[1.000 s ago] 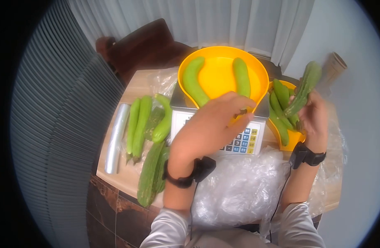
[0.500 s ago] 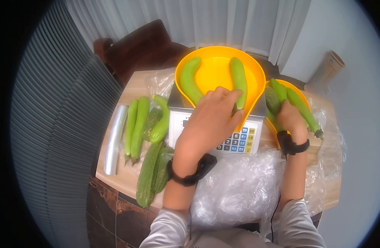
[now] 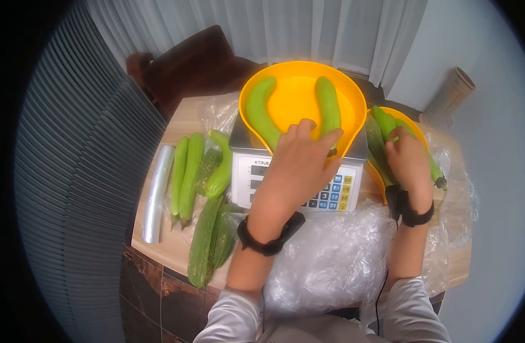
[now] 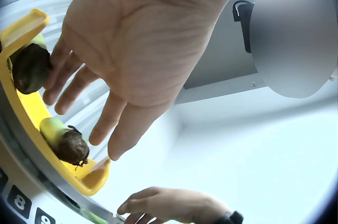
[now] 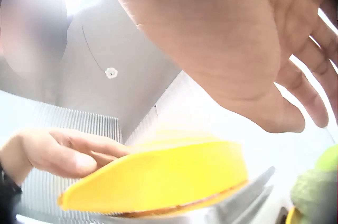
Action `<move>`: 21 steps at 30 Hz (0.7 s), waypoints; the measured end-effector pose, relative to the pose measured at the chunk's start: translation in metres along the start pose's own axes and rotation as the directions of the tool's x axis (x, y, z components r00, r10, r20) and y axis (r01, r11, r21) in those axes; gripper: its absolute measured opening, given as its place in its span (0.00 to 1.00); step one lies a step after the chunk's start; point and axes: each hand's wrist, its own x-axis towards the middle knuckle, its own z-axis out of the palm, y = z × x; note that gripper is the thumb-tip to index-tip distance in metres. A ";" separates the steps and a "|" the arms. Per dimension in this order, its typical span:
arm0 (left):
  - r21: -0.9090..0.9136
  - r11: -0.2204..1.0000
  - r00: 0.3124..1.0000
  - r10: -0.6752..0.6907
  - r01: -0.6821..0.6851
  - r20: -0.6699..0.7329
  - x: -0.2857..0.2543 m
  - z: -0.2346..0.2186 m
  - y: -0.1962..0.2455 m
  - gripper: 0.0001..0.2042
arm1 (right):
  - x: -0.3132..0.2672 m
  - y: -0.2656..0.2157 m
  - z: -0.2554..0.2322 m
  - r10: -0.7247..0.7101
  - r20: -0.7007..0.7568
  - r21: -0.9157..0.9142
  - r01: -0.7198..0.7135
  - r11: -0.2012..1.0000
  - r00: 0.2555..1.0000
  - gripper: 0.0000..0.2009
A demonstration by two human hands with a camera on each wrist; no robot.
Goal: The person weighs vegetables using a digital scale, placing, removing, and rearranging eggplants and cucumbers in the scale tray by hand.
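Two smooth, curved light-green vegetables (image 3: 328, 103) lie in the yellow pan (image 3: 296, 67) of a digital scale (image 3: 242, 177). My left hand (image 3: 299, 163) is over the pan's near lip, its fingers loosely extended. In the left wrist view its fingertips are right beside one dark vegetable end (image 4: 30, 68), and nothing is in the palm. My right hand (image 3: 411, 166) hovers over a second yellow pan (image 3: 418, 127) holding several green vegetables. A dark green mottled gourd (image 3: 376, 143) lies along that pan's left side. In the right wrist view the right fingers (image 5: 301, 89) are extended and hold nothing.
Left of the scale lie light-green vegetables (image 3: 191, 177), dark green ridged gourds (image 3: 202, 246) and a roll of plastic film (image 3: 158, 194). Crumpled clear plastic (image 3: 325, 263) fills the table's front. Behind stand a dark red chair (image 3: 191, 68) and a curtain (image 3: 308, 28).
My right hand has lowered the mottled gourd from above into the right yellow pan and let it go. My left hand has stayed over the scale pan, shifting slightly left.
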 end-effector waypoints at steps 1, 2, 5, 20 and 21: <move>-0.019 1.000 0.999 -0.015 0.016 0.042 0.001 0.000 0.000 0.21 | -0.003 -0.008 -0.008 0.000 0.001 0.000 0.000 1.000 1.000 0.13; -0.036 0.999 0.996 -0.030 0.033 0.085 0.002 0.000 0.000 0.21 | -0.005 -0.015 -0.014 -0.004 0.070 0.107 -0.003 0.994 0.998 0.13; -0.061 0.997 0.994 -0.041 0.047 0.105 0.005 0.003 -0.003 0.21 | -0.012 -0.026 -0.023 -0.042 0.144 0.271 0.001 0.962 0.989 0.12; -0.271 0.962 0.997 -0.002 0.024 0.082 0.010 0.008 -0.018 0.17 | -0.021 -0.039 -0.031 -0.123 -0.133 0.504 0.174 0.846 0.984 0.07; -0.270 0.963 0.997 0.000 0.022 0.082 0.012 0.008 -0.020 0.17 | -0.022 -0.040 -0.032 -0.130 -0.155 0.514 0.192 0.836 0.979 0.07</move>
